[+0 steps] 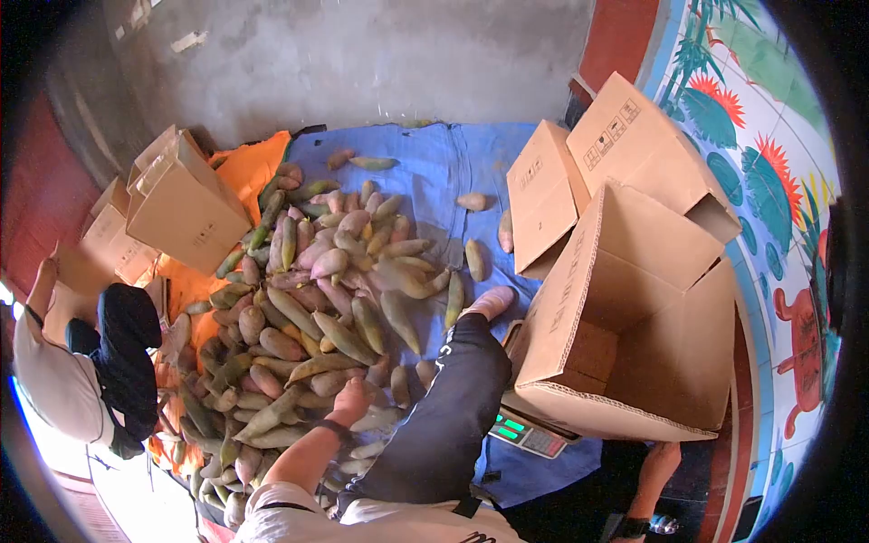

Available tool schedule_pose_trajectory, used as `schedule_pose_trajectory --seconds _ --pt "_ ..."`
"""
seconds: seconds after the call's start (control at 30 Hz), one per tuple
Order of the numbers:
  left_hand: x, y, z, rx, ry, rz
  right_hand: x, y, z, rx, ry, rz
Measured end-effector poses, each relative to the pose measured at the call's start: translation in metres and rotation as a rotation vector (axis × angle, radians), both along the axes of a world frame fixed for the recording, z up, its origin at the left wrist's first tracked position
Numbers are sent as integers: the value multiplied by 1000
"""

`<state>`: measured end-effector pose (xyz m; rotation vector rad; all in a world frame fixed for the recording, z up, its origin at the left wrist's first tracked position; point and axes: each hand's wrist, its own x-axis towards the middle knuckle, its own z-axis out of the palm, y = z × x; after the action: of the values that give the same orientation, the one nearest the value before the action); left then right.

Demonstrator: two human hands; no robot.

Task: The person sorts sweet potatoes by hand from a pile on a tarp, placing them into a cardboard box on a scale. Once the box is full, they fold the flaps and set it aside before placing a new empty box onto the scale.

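Leg: own leg (444, 416) in black trousers runs from 6 o'clock toward the centre, the foot (489, 301) resting on the blue sheet (453, 163).
Left hand: the left hand (348, 398) reaches out at 7 o'clock and rests on the near edge of the shoots (335, 290). Its fingers dip among them, and I cannot tell whether they are closed on one.
Right hand: the right hand (659, 462) is at 5 o'clock, just under the lower edge of the open box (634, 317). Its fingers are hidden, so their state cannot be told.
Shoots: a wide heap of tapered, husked pieces lies from the centre out to 8 o'clock, with a few strays toward 12 o'clock on the sheet.
Open box: stands at 3 o'clock on a scale (525, 436) with a lit green display, flaps up.
Progress: judging by the bare cardboard inside, nothing is in the box yet, and nearly the whole heap lies unsorted.
Other boxes: cartons (625, 145) lean at 1 o'clock, and more cartons (181, 204) sit at 10 o'clock on an orange sheet (258, 167).
Co-worker: another person (54, 380) crouches at 9 o'clock, beside the heap.
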<state>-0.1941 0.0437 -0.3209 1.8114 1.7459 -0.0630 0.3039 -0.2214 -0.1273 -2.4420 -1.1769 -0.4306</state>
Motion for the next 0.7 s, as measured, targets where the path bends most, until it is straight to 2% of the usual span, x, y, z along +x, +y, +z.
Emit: schedule_pose_trajectory --seconds 0.03,0.1,0.2,0.3,0.37,0.43,0.5,0.57,0.6,0.63,0.7 --pt "1 0 4 6 0 0 -1 1 1 33 -33 8" --pt "6 -2 16 142 -181 55 0 0 4 1 -5 28" --pt "32 -2 75 205 -284 59 -1 0 7 -31 17 44" --pt "47 8 92 342 -403 134 -3 1 9 -20 31 13" --pt "63 10 133 391 -455 158 -1 -1 5 -8 54 -12" --pt "76 11 168 503 -622 202 9 -4 -6 59 101 58" --pt "87 10 196 526 -681 181 8 -4 -6 65 74 40" --pt "98 9 216 752 -778 143 5 -2 -3 70 46 22" --pt "104 2 234 751 -883 103 3 -2 0 54 61 11" --pt "109 -1 246 754 -882 99 0 -1 3 36 75 1" --pt "118 -5 264 796 -1113 83 -2 0 6 45 74 21"
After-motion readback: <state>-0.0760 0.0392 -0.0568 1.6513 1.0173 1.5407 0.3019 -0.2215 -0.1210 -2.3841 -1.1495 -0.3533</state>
